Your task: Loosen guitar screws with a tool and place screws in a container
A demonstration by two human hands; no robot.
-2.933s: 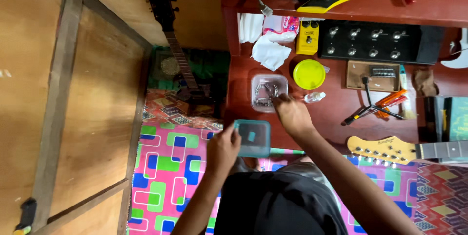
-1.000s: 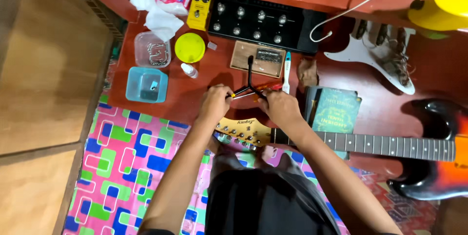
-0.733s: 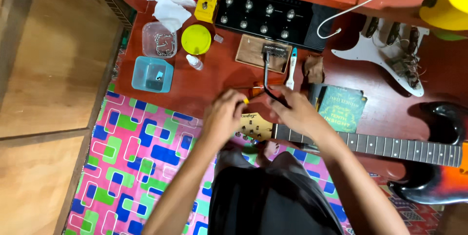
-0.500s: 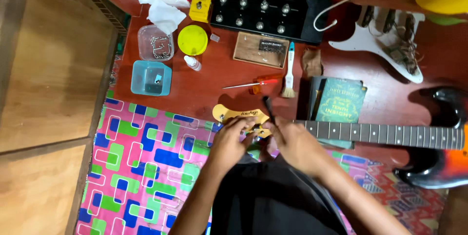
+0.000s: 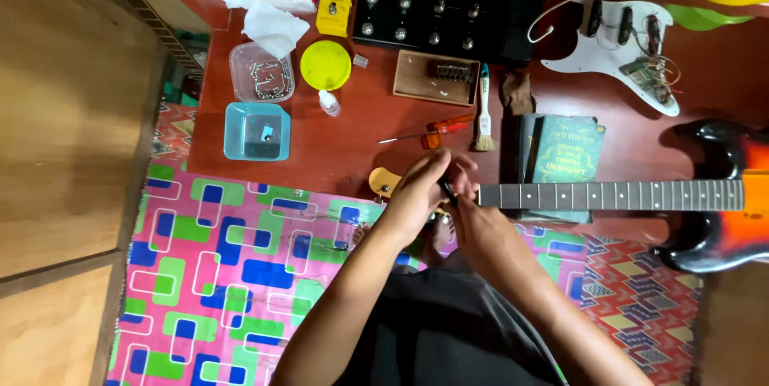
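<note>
Nearest, both forearms rise from the dark shirt over the patterned mat [image 5: 216, 266] and meet at the table's front edge. The left hand [image 5: 416, 194] curls over the guitar's headstock [image 5: 383, 182], fingers bent and closed around it. The right hand [image 5: 469, 206] sits just beside, touching the left, thumb and fingers pinching a small dark tool [image 5: 445, 187] at the nut end of the neck; what the tool is cannot be told. The neck [image 5: 609, 195] runs off to the right, lying across a green book [image 5: 569, 150], to the sunburst body [image 5: 721, 194] at the table's right end.

Just beyond the hands lie a red screwdriver [image 5: 436, 127] and a small brush [image 5: 483, 110]. Left of them stands a blue tub [image 5: 256, 131], and behind it a clear tub [image 5: 260, 72] with small metal parts, a yellow lid [image 5: 325, 65] and a little dropper bottle [image 5: 327, 102]. A wooden tray [image 5: 436, 78] holds a metal piece. Farther back are a black pedal unit [image 5: 436, 10], a yellow pedal [image 5: 336, 6], crumpled tissue [image 5: 272, 26], and to the right a white pickguard [image 5: 621, 34] with wiring.
</note>
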